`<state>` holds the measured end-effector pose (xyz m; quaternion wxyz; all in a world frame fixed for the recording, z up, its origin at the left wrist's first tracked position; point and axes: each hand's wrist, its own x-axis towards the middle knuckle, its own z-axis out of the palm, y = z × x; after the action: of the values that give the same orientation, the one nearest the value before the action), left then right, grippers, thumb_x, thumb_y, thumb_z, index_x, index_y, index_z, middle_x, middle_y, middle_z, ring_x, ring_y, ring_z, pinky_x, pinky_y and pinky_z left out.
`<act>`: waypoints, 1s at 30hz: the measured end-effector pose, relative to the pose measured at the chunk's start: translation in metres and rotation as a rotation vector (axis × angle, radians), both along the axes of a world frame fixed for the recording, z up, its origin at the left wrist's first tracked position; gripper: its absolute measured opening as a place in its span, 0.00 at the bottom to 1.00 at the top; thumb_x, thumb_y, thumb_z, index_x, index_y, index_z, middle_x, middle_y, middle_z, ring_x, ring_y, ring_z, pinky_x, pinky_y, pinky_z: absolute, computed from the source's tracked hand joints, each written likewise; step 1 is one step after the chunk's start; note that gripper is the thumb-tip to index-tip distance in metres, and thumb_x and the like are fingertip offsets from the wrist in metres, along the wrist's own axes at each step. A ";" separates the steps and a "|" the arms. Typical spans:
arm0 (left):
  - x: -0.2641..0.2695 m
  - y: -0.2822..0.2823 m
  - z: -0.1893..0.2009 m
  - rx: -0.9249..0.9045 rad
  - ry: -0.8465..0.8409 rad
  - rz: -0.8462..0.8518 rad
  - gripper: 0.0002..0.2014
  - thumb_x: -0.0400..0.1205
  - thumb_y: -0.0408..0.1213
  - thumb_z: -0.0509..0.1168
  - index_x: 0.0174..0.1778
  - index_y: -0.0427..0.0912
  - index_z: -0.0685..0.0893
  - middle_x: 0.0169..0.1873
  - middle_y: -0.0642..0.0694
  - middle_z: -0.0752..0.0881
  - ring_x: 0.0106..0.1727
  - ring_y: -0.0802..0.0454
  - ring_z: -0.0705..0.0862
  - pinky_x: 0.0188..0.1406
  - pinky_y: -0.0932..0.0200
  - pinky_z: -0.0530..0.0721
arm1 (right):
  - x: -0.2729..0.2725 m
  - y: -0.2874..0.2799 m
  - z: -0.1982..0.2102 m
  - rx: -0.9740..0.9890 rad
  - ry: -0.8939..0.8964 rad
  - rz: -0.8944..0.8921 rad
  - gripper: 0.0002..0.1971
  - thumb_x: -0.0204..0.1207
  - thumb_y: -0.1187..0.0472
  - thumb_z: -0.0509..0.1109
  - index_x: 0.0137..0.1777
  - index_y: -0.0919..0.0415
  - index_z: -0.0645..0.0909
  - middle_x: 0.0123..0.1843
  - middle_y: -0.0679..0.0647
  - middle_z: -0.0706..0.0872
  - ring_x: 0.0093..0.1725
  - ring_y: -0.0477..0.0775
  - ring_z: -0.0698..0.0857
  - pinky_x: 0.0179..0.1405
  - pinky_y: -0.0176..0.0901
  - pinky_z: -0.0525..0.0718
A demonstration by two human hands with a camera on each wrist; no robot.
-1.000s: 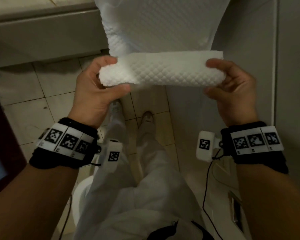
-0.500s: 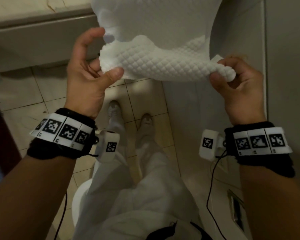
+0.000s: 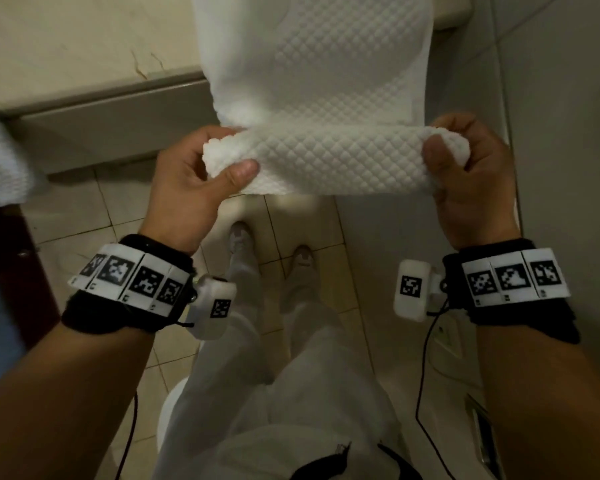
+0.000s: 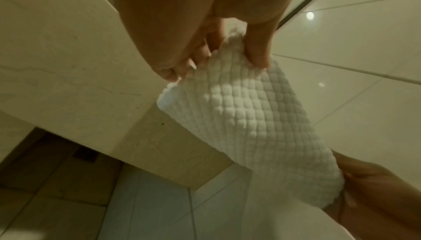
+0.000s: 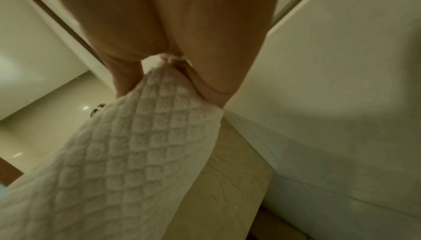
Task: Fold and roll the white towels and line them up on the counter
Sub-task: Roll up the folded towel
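Quilted white towel (image 3: 329,157) rolled at its edge, left hand (image 3: 187,188) and right hand (image 3: 471,178) pinching either end

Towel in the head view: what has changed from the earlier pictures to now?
Half a second ago the left hand was open and the rolled edge sagged; now it pinches the towel again and the edge is taut. The right hand kept its grip; the towel still hangs from the counter.

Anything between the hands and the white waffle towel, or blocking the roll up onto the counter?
Nothing visible. Left hand and right hand already grip the ends of the white waffle-textured towel; its unrolled part lies up over the beige stone counter edge.
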<state>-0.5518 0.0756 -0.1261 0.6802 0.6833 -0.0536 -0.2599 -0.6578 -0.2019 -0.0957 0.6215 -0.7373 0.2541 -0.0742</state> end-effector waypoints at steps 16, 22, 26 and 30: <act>0.029 -0.024 0.028 -0.090 0.194 0.110 0.10 0.72 0.31 0.74 0.47 0.43 0.82 0.55 0.43 0.87 0.57 0.43 0.84 0.60 0.43 0.83 | 0.007 -0.016 0.012 -0.401 0.076 0.260 0.19 0.69 0.60 0.83 0.58 0.57 0.84 0.56 0.45 0.87 0.55 0.35 0.84 0.52 0.32 0.82; 0.036 -0.004 0.033 -0.001 -0.023 -0.189 0.39 0.64 0.32 0.85 0.67 0.44 0.72 0.72 0.28 0.77 0.74 0.28 0.76 0.70 0.31 0.82 | 0.026 -0.010 0.017 -0.151 0.045 0.087 0.06 0.80 0.61 0.73 0.47 0.48 0.82 0.37 0.34 0.87 0.39 0.35 0.84 0.37 0.34 0.82; 0.038 -0.001 0.033 0.137 -0.192 -0.138 0.30 0.72 0.23 0.79 0.66 0.40 0.75 0.64 0.36 0.85 0.64 0.49 0.86 0.62 0.51 0.87 | 0.041 -0.006 0.022 -0.054 0.007 -0.003 0.03 0.83 0.62 0.70 0.48 0.54 0.80 0.36 0.35 0.88 0.39 0.35 0.86 0.36 0.34 0.83; 0.040 -0.001 0.034 0.050 -0.090 -0.032 0.15 0.81 0.27 0.72 0.64 0.35 0.83 0.53 0.54 0.92 0.59 0.52 0.91 0.59 0.58 0.87 | 0.049 -0.008 0.026 -0.026 -0.033 -0.007 0.04 0.81 0.54 0.69 0.51 0.52 0.80 0.41 0.39 0.87 0.43 0.39 0.86 0.38 0.37 0.84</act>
<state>-0.5121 0.0742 -0.0924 0.6555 0.7102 -0.0887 -0.2410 -0.6089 -0.2094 -0.0693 0.6159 -0.7430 0.2453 -0.0920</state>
